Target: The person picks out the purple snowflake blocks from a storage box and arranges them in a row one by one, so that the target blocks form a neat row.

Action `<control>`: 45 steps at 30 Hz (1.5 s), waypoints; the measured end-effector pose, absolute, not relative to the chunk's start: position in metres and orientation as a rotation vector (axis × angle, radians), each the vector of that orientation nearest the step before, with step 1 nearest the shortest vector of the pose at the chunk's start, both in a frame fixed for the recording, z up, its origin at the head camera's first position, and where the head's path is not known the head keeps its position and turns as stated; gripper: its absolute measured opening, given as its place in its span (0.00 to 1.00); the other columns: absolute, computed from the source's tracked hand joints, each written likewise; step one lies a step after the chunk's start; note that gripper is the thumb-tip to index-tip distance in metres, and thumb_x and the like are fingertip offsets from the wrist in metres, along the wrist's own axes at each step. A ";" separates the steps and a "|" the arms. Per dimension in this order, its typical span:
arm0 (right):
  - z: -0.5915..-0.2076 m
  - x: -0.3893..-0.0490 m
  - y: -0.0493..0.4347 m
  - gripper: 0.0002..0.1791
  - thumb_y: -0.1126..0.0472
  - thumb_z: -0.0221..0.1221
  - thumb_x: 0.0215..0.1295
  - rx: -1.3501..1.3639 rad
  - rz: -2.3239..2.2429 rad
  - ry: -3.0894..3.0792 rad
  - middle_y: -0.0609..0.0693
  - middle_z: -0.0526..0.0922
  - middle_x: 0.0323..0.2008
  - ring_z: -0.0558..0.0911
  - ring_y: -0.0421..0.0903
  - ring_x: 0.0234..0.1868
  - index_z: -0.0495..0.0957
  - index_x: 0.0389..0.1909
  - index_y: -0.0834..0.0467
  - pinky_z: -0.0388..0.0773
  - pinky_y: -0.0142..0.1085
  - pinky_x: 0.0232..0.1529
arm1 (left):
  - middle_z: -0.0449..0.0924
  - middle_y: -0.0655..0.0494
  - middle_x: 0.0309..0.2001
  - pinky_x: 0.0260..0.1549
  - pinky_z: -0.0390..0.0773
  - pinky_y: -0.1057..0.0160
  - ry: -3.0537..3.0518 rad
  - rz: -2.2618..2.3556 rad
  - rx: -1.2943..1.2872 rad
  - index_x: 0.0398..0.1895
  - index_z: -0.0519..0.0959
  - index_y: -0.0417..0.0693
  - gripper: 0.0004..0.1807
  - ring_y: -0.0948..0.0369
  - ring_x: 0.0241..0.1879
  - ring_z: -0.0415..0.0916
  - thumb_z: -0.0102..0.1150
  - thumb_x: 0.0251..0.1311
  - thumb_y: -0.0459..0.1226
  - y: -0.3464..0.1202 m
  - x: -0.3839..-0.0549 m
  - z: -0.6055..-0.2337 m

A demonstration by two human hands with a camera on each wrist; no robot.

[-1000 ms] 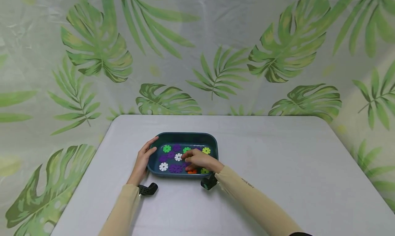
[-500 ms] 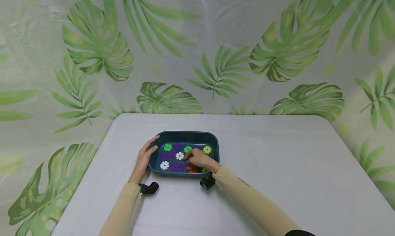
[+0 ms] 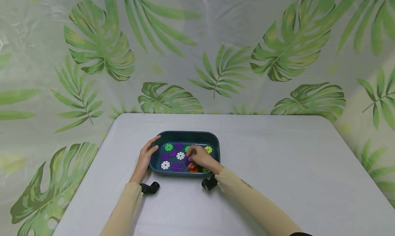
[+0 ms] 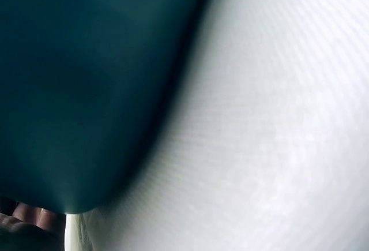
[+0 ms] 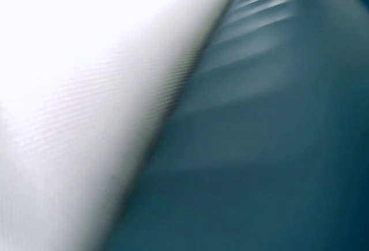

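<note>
A dark teal plastic tub [image 3: 188, 136] stands on the table, with flat notched snowflake discs inside. My left hand [image 3: 143, 163] grips its left side, thumb over the rim and fingers along the outside. Over the tub's right half, my right hand [image 3: 202, 158] has its thumb and forefinger together, pinching a purple snowflake disc [image 3: 187, 161] partly hidden by the fingers. Around it lie a white disc [image 3: 180, 155], an orange disc [image 3: 193, 170] and a yellow disc [image 3: 208, 149]. Both wrist views are mostly filled by the tub's outer wall [image 4: 75, 89].
More discs lie in the tub: a green disc [image 3: 168, 147], another white disc [image 3: 165, 165] and several purple discs [image 3: 177, 166]. A white cloth covers the table [image 3: 277, 167]. Behind it hangs a leaf-printed curtain [image 3: 228, 30].
My right hand's fingers have drawn together and back a little, and the purple disc now shows at the fingertips. The left hand keeps its hold on the tub.
</note>
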State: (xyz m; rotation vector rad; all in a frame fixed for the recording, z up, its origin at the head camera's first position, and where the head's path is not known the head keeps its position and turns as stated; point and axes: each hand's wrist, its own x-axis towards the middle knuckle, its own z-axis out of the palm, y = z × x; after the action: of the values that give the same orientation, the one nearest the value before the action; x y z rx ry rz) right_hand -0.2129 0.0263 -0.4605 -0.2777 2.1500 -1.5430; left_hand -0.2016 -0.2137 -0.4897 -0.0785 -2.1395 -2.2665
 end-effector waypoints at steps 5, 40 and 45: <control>-0.446 -0.212 0.043 0.08 0.73 0.54 0.64 -0.324 -1.645 2.136 0.56 0.77 0.23 0.73 0.42 0.18 0.75 0.44 0.68 0.77 0.35 0.23 | 0.57 0.49 0.71 0.68 0.46 0.58 -2.137 -2.296 -0.080 0.68 0.64 0.39 0.23 0.59 0.71 0.47 0.44 0.71 0.30 -0.214 -0.200 -0.486; -0.449 -0.229 0.143 0.15 0.69 0.48 0.70 -0.202 -1.714 2.359 0.68 0.74 0.45 0.82 0.48 0.30 0.72 0.52 0.73 0.82 0.39 0.36 | 0.56 0.54 0.72 0.68 0.46 0.55 -2.253 -2.216 -0.104 0.69 0.65 0.47 0.24 0.61 0.71 0.45 0.47 0.71 0.35 -0.225 -0.204 -0.497; -0.429 -0.222 0.110 0.16 0.66 0.48 0.73 -0.480 -1.711 2.158 0.69 0.73 0.50 0.82 0.52 0.36 0.70 0.54 0.72 0.81 0.40 0.40 | 0.57 0.55 0.71 0.68 0.46 0.56 -2.242 -2.218 -0.096 0.69 0.66 0.48 0.23 0.62 0.71 0.46 0.47 0.71 0.35 -0.223 -0.206 -0.498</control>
State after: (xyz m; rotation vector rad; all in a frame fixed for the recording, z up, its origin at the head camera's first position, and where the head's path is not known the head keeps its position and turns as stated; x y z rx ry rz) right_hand -0.2219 0.1096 -0.4294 -0.4796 2.1584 -1.7107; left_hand -0.2057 -0.2233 -0.4983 -0.0957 -2.2421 -2.2176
